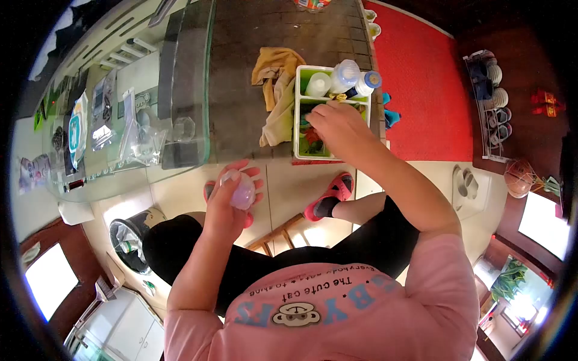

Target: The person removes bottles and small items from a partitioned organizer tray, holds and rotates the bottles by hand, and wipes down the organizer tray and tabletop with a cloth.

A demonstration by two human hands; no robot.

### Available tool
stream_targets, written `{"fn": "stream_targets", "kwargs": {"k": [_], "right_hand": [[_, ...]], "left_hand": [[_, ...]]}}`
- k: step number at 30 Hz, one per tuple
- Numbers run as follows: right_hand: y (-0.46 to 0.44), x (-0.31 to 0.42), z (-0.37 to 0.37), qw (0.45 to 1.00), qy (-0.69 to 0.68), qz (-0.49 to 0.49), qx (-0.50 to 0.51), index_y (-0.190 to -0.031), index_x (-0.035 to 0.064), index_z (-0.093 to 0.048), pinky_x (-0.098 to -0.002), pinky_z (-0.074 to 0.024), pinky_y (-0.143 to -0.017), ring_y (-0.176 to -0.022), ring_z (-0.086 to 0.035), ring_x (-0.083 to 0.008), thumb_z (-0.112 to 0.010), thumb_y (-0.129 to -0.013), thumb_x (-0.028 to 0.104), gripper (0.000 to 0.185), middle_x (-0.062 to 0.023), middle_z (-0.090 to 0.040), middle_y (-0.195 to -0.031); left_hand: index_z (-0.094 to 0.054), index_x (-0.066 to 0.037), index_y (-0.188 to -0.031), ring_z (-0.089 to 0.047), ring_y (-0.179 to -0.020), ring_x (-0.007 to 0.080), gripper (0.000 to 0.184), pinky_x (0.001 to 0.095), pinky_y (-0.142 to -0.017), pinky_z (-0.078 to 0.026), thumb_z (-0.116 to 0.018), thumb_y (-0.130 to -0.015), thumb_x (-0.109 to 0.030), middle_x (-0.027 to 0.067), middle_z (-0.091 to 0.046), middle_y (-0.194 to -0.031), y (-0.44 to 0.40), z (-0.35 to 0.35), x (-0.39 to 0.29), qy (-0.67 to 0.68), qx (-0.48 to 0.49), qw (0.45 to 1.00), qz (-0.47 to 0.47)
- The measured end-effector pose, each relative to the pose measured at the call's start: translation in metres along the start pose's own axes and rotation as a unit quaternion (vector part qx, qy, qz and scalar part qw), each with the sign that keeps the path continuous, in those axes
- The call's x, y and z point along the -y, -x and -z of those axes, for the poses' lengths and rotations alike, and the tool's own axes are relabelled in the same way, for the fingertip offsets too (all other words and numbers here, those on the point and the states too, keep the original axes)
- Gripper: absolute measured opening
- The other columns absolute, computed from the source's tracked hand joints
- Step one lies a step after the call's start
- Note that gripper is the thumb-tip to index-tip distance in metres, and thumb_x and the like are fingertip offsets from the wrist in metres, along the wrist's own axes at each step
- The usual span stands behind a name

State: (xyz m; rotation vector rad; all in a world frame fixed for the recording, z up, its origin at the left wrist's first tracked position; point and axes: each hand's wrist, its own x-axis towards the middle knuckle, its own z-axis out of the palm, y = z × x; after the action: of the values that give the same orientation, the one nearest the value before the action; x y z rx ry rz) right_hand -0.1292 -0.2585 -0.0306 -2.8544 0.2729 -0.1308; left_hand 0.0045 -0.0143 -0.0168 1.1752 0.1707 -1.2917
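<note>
My left hand (227,201) is in front of the table edge, its thumb and fingers around a translucent pale-purple rounded object (243,191) whose kind I cannot make out. My right hand (337,126) reaches into the larger compartment of a white-and-green storage box (297,129). Its fingers are curled downward, and whatever they grip is hidden. Small colourful items (312,139) lie beneath that hand. The box's far compartment holds a white-capped bottle (345,74), a blue-capped bottle (368,83) and a white round container (318,85).
A crumpled yellow-and-beige cloth (278,96) lies left of the box on the dark table (241,78). A glass-topped surface (186,90) with packets and bags adjoins it on the left. Below that stands a black waste bin (123,253). A red mat (424,90) lies to the right.
</note>
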Motion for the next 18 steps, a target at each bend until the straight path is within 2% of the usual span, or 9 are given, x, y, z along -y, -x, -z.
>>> {"fn": "stream_targets", "kwargs": {"k": [2,7,9,13,16,18], "right_hand": [[-0.004,-0.004,-0.009,1.000,0.027,0.014,-0.001,-0.082,0.0054,-0.060,-0.0369,-0.0484,-0.068,-0.079,-0.058,-0.0255,-0.062,-0.069,0.005,0.013,-0.0070,-0.056,-0.078],[-0.002,-0.001,0.000,0.999,0.016,-0.007,-0.049,-0.079,0.0067,-0.060,-0.0380,-0.0488,-0.065,-0.073,-0.059,-0.0269,-0.064,-0.071,0.008,0.009,-0.0076,-0.057,-0.075],[0.002,0.004,0.010,0.994,-0.042,-0.063,-0.081,-0.083,0.0066,-0.061,-0.0379,-0.0495,-0.067,-0.077,-0.060,-0.0279,-0.067,-0.072,0.009,0.012,-0.0083,-0.060,-0.081],[0.008,0.002,0.022,0.986,-0.065,-0.106,-0.114,-0.085,0.0077,-0.061,-0.0396,-0.0501,-0.067,-0.078,-0.061,-0.0287,-0.065,-0.075,0.013,0.012,-0.0094,-0.061,-0.083],[0.010,-0.001,0.025,0.968,-0.139,-0.153,-0.140,-0.089,0.0066,-0.062,-0.0369,-0.0497,-0.063,-0.075,-0.061,-0.0279,-0.066,-0.076,0.010,0.014,-0.0103,-0.063,-0.087],[0.010,0.002,0.030,0.947,-0.187,-0.202,-0.166,-0.091,0.0053,-0.062,-0.0319,-0.0480,-0.058,-0.066,-0.060,-0.0221,-0.069,-0.076,0.007,0.017,-0.0099,-0.064,-0.086]], "left_hand": [[-0.045,-0.012,-0.125,-0.060,-0.094,0.0186,0.048,0.0327,-0.077,-0.050,-0.058,-0.085,-0.037,0.0086,-0.056,-0.114,0.001,0.003,0.000,-0.005,0.007,1.000,-0.003],[-0.045,-0.011,-0.125,-0.060,-0.094,0.0193,0.050,0.0330,-0.076,-0.051,-0.059,-0.085,-0.037,0.0095,-0.057,-0.113,0.005,0.008,0.000,-0.004,0.021,1.000,-0.022],[-0.044,-0.011,-0.125,-0.060,-0.094,0.0194,0.051,0.0331,-0.076,-0.051,-0.059,-0.085,-0.037,0.0097,-0.056,-0.113,0.008,0.009,-0.001,-0.003,0.020,1.000,-0.021],[-0.044,-0.011,-0.126,-0.060,-0.094,0.0191,0.051,0.0330,-0.076,-0.050,-0.058,-0.085,-0.038,0.0098,-0.056,-0.114,0.011,0.010,-0.003,-0.010,0.018,1.000,-0.022],[-0.044,-0.011,-0.126,-0.059,-0.094,0.0188,0.051,0.0328,-0.077,-0.049,-0.057,-0.085,-0.038,0.0093,-0.056,-0.114,0.013,0.010,-0.005,-0.015,0.015,1.000,-0.021],[-0.044,-0.012,-0.126,-0.059,-0.094,0.0188,0.051,0.0328,-0.077,-0.048,-0.057,-0.085,-0.038,0.0091,-0.056,-0.114,0.014,0.010,-0.005,-0.015,0.014,1.000,-0.021]]}}
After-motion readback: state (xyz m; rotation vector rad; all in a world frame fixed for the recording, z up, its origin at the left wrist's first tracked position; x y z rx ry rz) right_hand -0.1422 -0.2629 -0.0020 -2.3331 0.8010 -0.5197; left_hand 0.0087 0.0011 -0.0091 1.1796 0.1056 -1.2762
